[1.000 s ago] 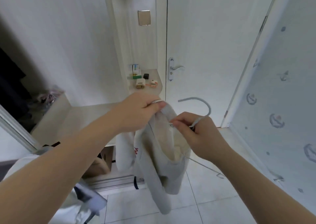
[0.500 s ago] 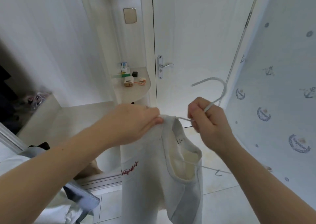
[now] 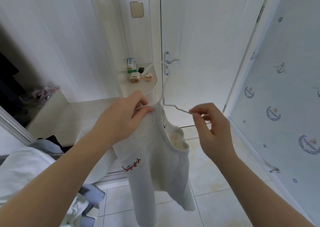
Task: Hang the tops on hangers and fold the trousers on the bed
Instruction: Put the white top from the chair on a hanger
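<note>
The left hand [image 3: 124, 121] grips the shoulder seam of the light grey cotton sweatshirt [image 3: 155, 157], thumb and fingers curled, clamping one arm of the thin white wire hanger [image 3: 174, 107] against the fabric. The right hand [image 3: 213, 128] pinches the opposite hanger arm between thumb and forefinger, outside the neck opening. The sweatshirt hangs in mid-air above the pale tiled floor [image 3: 216, 200], with red embroidered script [image 3: 131, 164] on the chest. The hanger hook points up, in front of the white door [image 3: 207, 53]. More clothing [image 3: 31, 161] lies at lower left.
</note>
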A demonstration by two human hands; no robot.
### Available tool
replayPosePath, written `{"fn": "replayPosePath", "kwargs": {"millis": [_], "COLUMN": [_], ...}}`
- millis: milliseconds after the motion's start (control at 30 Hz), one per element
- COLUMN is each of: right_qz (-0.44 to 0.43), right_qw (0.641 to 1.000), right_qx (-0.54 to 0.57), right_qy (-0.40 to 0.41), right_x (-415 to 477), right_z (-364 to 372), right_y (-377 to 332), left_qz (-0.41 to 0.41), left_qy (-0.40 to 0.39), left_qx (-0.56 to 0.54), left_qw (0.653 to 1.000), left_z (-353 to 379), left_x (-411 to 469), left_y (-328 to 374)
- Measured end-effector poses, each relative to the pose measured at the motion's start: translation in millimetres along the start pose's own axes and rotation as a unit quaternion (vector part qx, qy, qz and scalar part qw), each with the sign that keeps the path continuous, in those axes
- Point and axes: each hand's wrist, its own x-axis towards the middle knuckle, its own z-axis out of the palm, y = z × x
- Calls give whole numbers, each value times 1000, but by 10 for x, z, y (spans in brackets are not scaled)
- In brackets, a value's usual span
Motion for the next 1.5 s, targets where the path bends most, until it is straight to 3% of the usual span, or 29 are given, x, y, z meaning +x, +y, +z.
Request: {"fn": "replayPosePath", "kwargs": {"millis": [67,233,367,700,833,967,1100,1233,1333,1500], "right_qz": [15,94,102,14,-4,-63,-34,23,35,16], "right_qw": [999,961,940,933,921,922,917,857,827,843], "right_qx": [19,-25,-38,-51,-124,-187,-217,-292,-343,-343], "right_qy": [-43,-260,-323,-355,-369,-333,-334,-424,-444,-414], "right_x": [-112,-198,-40,-372,-697,-992,-1126,-971,-722,-342], "right_z": [49,289,466,720,821,888,843,714,609,489], "right_y": [80,293,257,609,864,1055,1273,1448,1498,1562], "left_qz": [-30,-71,-71,-163,-170,-168,-187,-167,-175,-174], "left_qy": [36,113,141,162,154,171,173,126,85,59], "left_qx": [-22,-52,-63,-69,-53,-40,-51,-47,-43,-32], "left_qw": [999,990,985,971,972,970,966,977,980,982], "left_z": [-20,-36,-7,205,356,432,387,248,171,86], "left_x": [-50,-148,-210,-433,-535,-635,-717,-786,-836,-892], "left_y": [3,91,152,-283,-343,-359,-451,-538,-635,-758]}}
